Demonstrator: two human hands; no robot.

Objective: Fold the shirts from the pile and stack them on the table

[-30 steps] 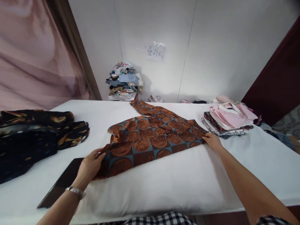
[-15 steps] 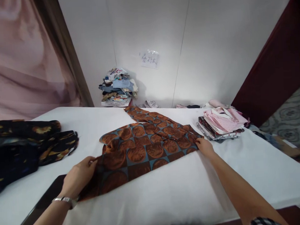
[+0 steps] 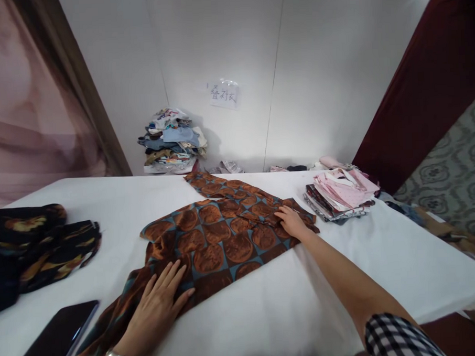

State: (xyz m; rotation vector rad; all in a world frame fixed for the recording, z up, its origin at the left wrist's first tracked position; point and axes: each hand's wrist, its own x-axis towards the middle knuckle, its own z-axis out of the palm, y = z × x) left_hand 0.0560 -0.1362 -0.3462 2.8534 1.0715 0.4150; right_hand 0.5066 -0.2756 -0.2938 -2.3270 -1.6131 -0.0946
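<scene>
A brown and blue patterned garment (image 3: 220,236) with large rust-coloured circles lies spread on the white table (image 3: 266,302). My left hand (image 3: 158,307) rests flat on its near left part, fingers spread, a watch on the wrist. My right hand (image 3: 291,222) lies flat on the garment's right side, near a folded sleeve. Neither hand grips the cloth.
A dark floral garment (image 3: 31,244) lies bunched at the left. A black phone (image 3: 55,338) sits near the front left edge. A stack of folded pink and patterned clothes (image 3: 340,193) stands at the right. A pile of clothes (image 3: 172,141) lies against the back wall.
Both hands let go of the garment's edges and now lie flat on it. My left hand moved nearer and rightward, my right hand inward to the left. The view shifted right.
</scene>
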